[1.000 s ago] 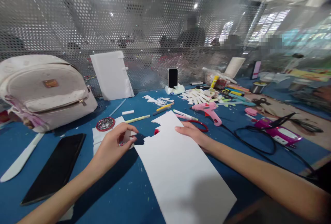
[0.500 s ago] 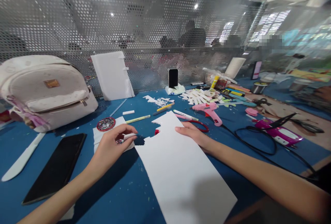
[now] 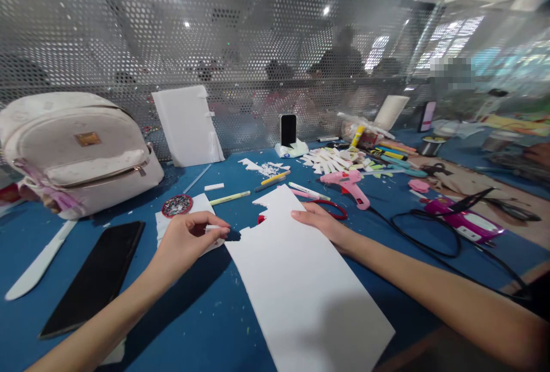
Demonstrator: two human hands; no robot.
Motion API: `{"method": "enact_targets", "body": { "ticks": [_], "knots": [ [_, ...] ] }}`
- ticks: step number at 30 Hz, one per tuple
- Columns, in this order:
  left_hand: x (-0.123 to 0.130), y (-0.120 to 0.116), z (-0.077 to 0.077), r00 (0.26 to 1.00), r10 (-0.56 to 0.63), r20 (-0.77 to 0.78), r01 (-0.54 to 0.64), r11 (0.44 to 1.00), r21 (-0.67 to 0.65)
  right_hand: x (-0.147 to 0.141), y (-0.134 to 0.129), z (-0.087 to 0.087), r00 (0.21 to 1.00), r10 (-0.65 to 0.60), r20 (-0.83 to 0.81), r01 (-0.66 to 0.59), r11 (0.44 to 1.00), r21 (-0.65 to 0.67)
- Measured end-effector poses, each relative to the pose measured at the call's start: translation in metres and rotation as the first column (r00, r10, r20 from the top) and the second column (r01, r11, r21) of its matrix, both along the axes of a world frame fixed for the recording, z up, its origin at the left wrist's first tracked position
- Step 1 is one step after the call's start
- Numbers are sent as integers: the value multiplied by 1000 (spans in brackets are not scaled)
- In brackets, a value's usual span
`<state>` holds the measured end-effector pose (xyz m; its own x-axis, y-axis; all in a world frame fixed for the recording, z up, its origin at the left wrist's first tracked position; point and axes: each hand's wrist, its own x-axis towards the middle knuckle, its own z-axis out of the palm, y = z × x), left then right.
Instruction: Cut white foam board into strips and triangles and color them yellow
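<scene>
"So, what's closest?"

"The white sheet (image 3: 301, 292) — ragged at its far end, over the blue table (image 3: 197, 314)."

"And the grips?"

"Right hand (image 3: 320, 222): nearly closed, thumb on top of the sheet by its far right edge. Left hand (image 3: 184, 240), just left of the ragged end: thumb and fingers almost together, pinching a small white piece (image 3: 211, 228)."

"Left of the sheet?"

"A black slab (image 3: 97, 277), then a red-rimmed disc (image 3: 177, 206)."

"Beyond it?"

"A pink glue gun (image 3: 351, 186) to the right, a pile of white pieces (image 3: 329, 159) farther — then an upright phone (image 3: 288, 129) before the perforated screen (image 3: 244, 45)."
</scene>
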<state>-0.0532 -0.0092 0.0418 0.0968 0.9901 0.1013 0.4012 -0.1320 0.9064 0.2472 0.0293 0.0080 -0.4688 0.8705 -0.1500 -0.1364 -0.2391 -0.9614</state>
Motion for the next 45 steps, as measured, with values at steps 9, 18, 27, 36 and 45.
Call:
{"method": "enact_targets", "body": {
  "ticks": [9,18,27,36,45],
  "knots": [
    [-4,10,-14,980,-91,175,131,964,-231,1,2,-2,1000,-4,9,4,1000,16],
    [-4,8,-16,945,-112,307,204,936,-286,1,2,-2,1000,-3,0,3,1000,13],
    [-4,6,-15,917,-127,378,252,919,-303,0,1,0,1000,-3,13,3,1000,19],
    [-4,3,-14,887,-83,454,262,900,-348,-2,-1,4,1000,-19,13,19,1000,7],
    [-1,5,-9,866,-74,495,285,886,-366,-2,-2,4,1000,-11,11,11,1000,2]
  ]
}}
